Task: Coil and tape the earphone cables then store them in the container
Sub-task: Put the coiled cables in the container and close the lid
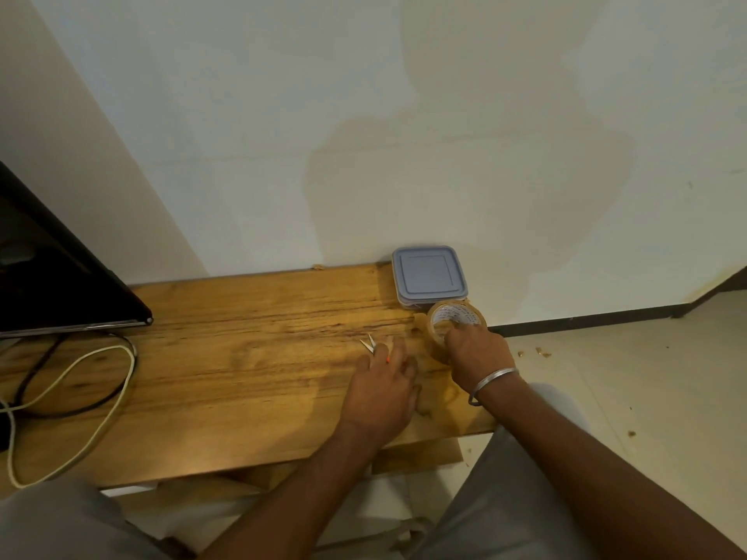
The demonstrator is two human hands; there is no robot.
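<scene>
A square container with a grey-blue lid [429, 276] sits shut at the table's far right corner by the wall. Just in front of it stands a roll of clear tape [454, 317], and my right hand [477, 351] grips its near side. My left hand [382, 388] lies on the wooden table [242, 357] over a small pair of scissors [370, 343], whose open blades stick out past my fingers. No earphone cable shows in my hands.
A black monitor [52, 276] stands at the left. A white cable [97, 402] and a black cable [52, 406] loop on the left side of the table. The table's right edge drops to a tiled floor with scattered crumbs.
</scene>
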